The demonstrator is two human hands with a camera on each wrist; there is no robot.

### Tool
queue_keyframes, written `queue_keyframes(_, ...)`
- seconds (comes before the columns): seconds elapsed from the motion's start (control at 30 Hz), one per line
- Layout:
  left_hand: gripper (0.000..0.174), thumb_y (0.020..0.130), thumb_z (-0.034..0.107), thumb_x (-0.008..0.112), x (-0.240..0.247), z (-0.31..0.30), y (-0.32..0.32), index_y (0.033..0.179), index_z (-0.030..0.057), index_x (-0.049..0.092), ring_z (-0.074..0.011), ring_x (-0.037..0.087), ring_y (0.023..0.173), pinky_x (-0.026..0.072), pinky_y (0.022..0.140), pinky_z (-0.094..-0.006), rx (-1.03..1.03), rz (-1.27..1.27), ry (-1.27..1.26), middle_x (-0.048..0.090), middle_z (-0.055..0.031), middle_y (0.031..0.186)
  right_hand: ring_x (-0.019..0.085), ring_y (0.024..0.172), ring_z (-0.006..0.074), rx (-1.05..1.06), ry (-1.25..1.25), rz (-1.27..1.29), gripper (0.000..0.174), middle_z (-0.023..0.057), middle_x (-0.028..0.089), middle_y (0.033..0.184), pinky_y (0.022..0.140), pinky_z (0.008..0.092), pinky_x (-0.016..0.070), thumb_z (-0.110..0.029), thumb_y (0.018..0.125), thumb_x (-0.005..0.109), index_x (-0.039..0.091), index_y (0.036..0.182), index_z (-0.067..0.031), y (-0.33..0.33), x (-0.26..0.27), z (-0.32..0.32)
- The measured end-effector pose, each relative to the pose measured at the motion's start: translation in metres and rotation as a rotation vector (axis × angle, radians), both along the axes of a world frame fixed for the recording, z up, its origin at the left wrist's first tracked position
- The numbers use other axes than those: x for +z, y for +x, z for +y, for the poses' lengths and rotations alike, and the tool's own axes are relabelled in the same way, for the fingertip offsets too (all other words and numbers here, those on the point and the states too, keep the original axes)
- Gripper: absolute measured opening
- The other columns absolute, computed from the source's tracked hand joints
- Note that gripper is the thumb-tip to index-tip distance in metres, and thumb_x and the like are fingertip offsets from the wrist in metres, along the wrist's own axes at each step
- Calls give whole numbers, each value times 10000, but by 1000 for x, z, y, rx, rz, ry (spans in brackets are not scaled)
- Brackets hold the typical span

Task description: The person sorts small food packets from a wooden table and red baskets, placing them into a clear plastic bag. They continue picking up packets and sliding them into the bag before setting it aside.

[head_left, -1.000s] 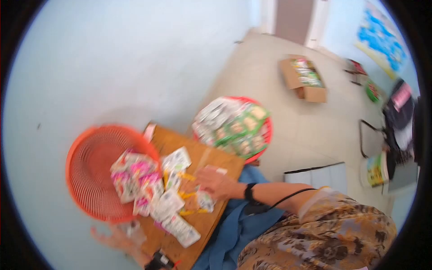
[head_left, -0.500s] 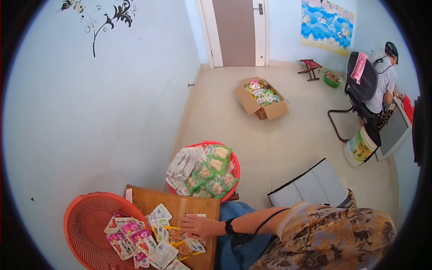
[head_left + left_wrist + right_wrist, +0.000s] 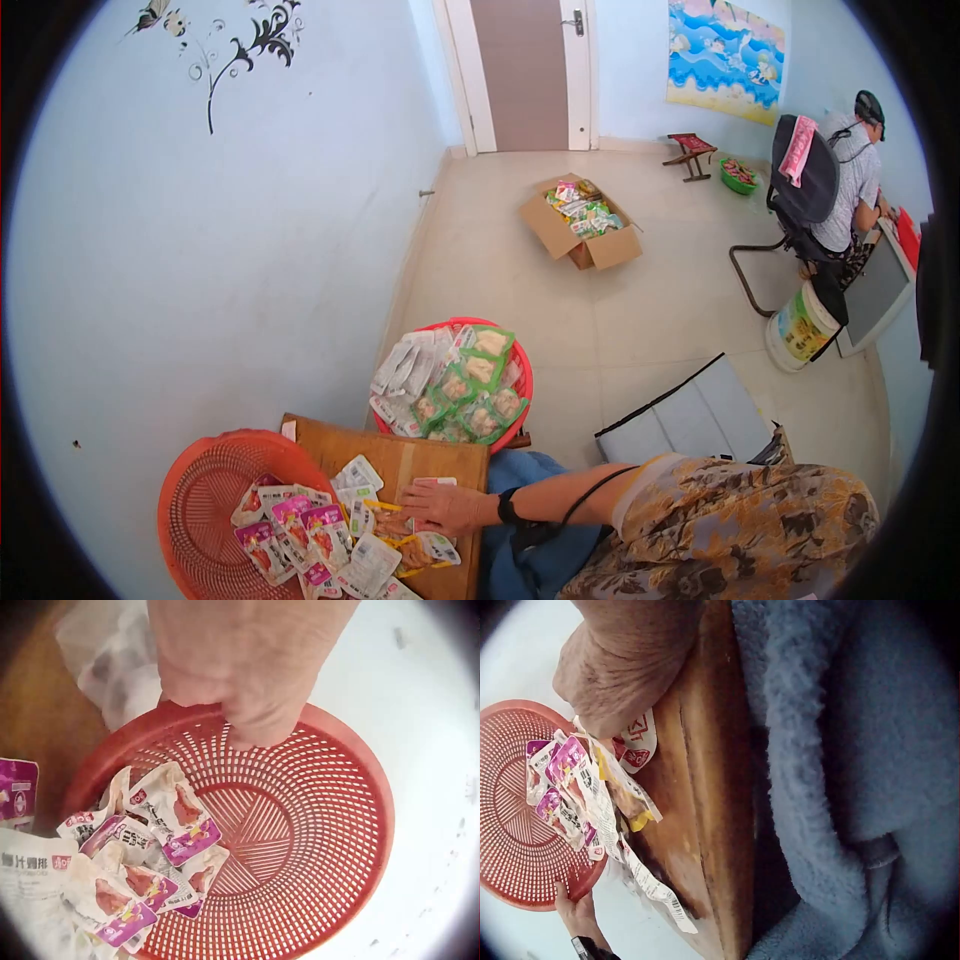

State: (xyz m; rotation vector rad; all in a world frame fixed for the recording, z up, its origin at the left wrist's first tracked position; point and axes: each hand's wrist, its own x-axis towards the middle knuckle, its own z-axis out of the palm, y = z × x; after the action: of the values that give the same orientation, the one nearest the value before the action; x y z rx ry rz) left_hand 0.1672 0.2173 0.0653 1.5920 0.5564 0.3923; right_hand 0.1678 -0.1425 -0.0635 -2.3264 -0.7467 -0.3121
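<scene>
My left hand [image 3: 255, 667] grips the rim of a red plastic basket [image 3: 337, 915]; in the right wrist view the thumb laps over the rim. Below the head view's edge, that hand is out of sight. Inside the basket, at one side, lie several white and purple food packets [image 3: 124, 900], some spilling over onto the wooden table [image 3: 400, 455]. My right hand [image 3: 445, 506] rests palm down on packets at the tabletop, its fingers stretched toward the basket. Beside it are yellow-edged packets [image 3: 425, 550] and a white packet [image 3: 358, 472].
Behind the table stands a red basket [image 3: 527, 375] heaped with green and white packets. An open carton [image 3: 550, 225] of packets sits on the floor. At the right, a person [image 3: 850, 170] sits on a black chair [image 3: 805, 195] near a bucket [image 3: 800, 330]. Blue cloth [image 3: 520, 500] adjoins the table.
The head view has tilted up toward the room. My left hand, earlier off the basket's near side, now holds its rim. The basket has shifted slightly right; my right hand stays on the packets.
</scene>
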Motion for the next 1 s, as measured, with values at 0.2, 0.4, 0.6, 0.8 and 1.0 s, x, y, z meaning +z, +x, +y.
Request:
queue_keyframes(0.2, 645, 876, 205, 743, -55, 30, -6, 1424, 8, 465, -303, 539, 1224, 450, 1056, -416, -62, -158, -101, 500, -170, 1420, 545, 1161, 377, 31, 108, 88, 269, 181, 601, 1142, 1041, 488, 409, -137, 865, 670, 619, 1119, -63, 6, -11, -1)
queue_keyframes(0.4, 430, 941, 142, 697, -68, 18, -9, 1303, -52, 568, -222, 606, 1098, 503, 946, -380, 280, -433, -7, 608, -130, 1301, 505, 1244, 345, -4, -28, -114, 338, 148, 593, 1223, 1082, 482, 377, -176, 837, 669, 614, 1141, -39, 6, 0, 0)
queue_keyframes(0.6, 338, 967, 158, 665, -53, -3, -20, 1216, -66, 623, -179, 605, 1064, 496, 923, -335, 269, -438, 191, 630, -109, 1259, 486, 1281, 352, -36, -90, -89, 346, 151, 581, 1270, 1114, 493, 354, -182, 862, 620, 607, 1170, -25, 6, 2, 0)
queue_keyframes(0.8, 352, 996, 201, 635, -47, 0, -15, 1234, -58, 629, -167, 619, 1020, 502, 889, -325, 261, -491, 492, 655, -107, 1216, 461, 1320, 363, -12, -87, -32, 390, 163, 563, 1322, 1131, 506, 341, -172, 849, 640, 597, 1203, -13, 8, 4, -1)
queue_keyframes(1.0, 467, 1008, 79, 555, -14, -20, -20, 1443, -50, 446, -259, 538, 1281, 443, 1080, -392, 231, -586, 570, 517, -180, 1441, 464, 1315, 362, -18, -82, -61, 395, 158, 565, 1318, 1130, 501, 338, -170, 844, 642, 593, 1205, -17, 7, -2, -2)
